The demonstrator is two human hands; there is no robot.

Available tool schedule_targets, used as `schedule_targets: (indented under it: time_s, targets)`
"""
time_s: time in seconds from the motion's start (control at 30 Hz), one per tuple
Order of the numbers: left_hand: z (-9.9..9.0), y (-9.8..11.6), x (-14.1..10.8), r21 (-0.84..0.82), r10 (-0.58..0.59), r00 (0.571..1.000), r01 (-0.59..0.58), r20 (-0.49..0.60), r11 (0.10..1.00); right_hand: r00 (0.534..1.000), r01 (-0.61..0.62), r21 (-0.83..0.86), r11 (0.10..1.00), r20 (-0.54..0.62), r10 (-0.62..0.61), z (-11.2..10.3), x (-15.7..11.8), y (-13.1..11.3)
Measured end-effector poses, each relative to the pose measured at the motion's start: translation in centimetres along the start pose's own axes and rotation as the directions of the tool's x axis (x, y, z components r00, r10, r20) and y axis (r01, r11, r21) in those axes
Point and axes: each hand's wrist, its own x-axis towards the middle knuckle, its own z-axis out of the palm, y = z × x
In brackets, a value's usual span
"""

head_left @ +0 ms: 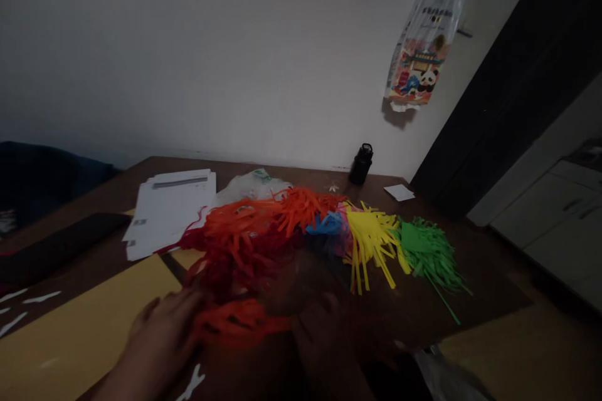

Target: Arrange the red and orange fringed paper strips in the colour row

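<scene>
Low in the head view, a bunch of orange paper strips stretches between my two hands. My left hand is closed on its left end, fingers curled. At the other end, my right hand pinches the strips; it is dark and blurred by motion. Just beyond lie loose dark red paper strips and more orange fringed paper. Bunches of blue, yellow and green fringed paper follow to the right on the brown table.
White sheets lie at the back left, beside a crumpled clear plastic bag. A yellow board covers the front left. Near the wall stands a black bottle, with a white slip to its right. A printed bag hangs above.
</scene>
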Motion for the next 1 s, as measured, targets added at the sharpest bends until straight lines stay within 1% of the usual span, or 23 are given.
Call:
schedule_targets:
  time_s: [0.03,0.07,0.1,0.17,0.2,0.27,0.3,0.33,0.37,0.4,0.43,0.5,0.6,0.7,0.8,0.87,0.9,0.93,1.0]
  targets:
    - [-0.7,-0.5,0.0,-0.009,0.003,1.0,-0.003,0.006,1.0,1.0,0.005,-0.008,1.0,-0.003,-0.005,0.2,0.0,0.0]
    - [-1.3,-0.4,0.0,-0.033,0.023,1.0,-0.023,-0.011,0.999,1.0,0.008,-0.018,1.0,-0.013,-0.008,0.4,0.0,-0.1]
    - [-1.9,0.4,-0.1,-0.067,0.058,0.997,-0.061,-0.045,0.996,1.0,0.004,-0.028,1.0,-0.019,-0.004,0.6,0.0,-0.2]
    - [-2.2,3.4,-0.5,-0.142,0.131,0.984,-0.148,-0.121,0.979,0.999,-0.007,-0.031,0.999,-0.041,0.006,0.8,0.3,-0.5]
    - [-2.0,5.3,-0.6,-0.169,0.196,0.974,-0.213,-0.113,0.962,0.998,-0.009,-0.022,1.0,-0.054,0.008,0.8,0.4,-0.7]
    - [-0.7,8.8,-0.9,-0.148,0.254,0.957,-0.273,-0.137,0.95,0.999,-0.002,-0.004,1.0,-0.041,0.001,0.8,0.7,-1.1]
    - [0.2,10.0,-0.9,-0.121,0.285,0.951,-0.299,-0.121,0.947,1.0,-0.002,-0.003,1.0,-0.018,0.002,0.7,0.8,-1.3]
    - [1.2,10.8,-0.8,-0.102,0.299,0.948,-0.309,-0.106,0.946,1.0,-0.006,-0.001,1.0,0.007,0.006,0.5,0.8,-1.3]
    - [2.0,11.2,-0.7,-0.092,0.3,0.949,-0.308,-0.095,0.947,1.0,-0.007,0.005,1.0,0.029,0.007,0.4,0.7,-1.3]
    - [2.8,11.1,-0.5,-0.086,0.299,0.95,-0.306,-0.085,0.948,0.999,-0.009,0.013,1.0,0.033,0.008,0.3,0.6,-1.3]
    - [3.3,10.8,-0.4,-0.086,0.295,0.952,-0.301,-0.082,0.95,1.0,-0.007,0.027,1.0,0.011,0.006,0.2,0.4,-1.1]
    - [3.8,9.7,-0.5,-0.092,0.3,0.951,-0.306,-0.079,0.947,1.0,0.008,0.064,0.998,-0.015,-0.007,0.0,-0.1,-0.7]
    - [3.8,8.6,-1.1,-0.113,0.334,0.94,-0.34,-0.066,0.934,0.999,0.025,0.104,0.994,0.018,-0.027,-0.4,-0.9,-0.2]
    - [3.9,8.5,-1.9,-0.124,0.353,0.934,-0.357,-0.057,0.926,0.998,0.027,0.113,0.993,0.061,-0.034,-0.6,-1.1,-0.4]
    - [4.1,8.5,-2.1,-0.127,0.364,0.929,-0.37,-0.065,0.92,0.999,0.022,0.095,0.995,0.032,-0.025,-0.5,-1.1,-0.9]
    - [4.1,8.4,-2.2,-0.131,0.378,0.922,-0.387,-0.084,0.913,1.0,-0.01,0.1,0.995,0.007,0.009,-0.1,-1.3,-1.0]
    - [3.9,8.2,-2.2,-0.135,0.382,0.92,-0.39,-0.085,0.911,0.999,-0.036,0.111,0.993,0.014,0.035,0.0,-1.6,-1.0]
    - [3.7,8.1,-2.3,-0.141,0.369,0.926,-0.377,-0.081,0.915,0.997,-0.068,0.116,0.991,0.039,0.064,0.2,-1.8,-0.9]
    - [3.2,7.9,-2.4,-0.153,0.306,0.952,-0.302,0.0,0.941,0.978,-0.144,0.078,0.986,0.161,0.13,0.5,-2.2,-0.6]
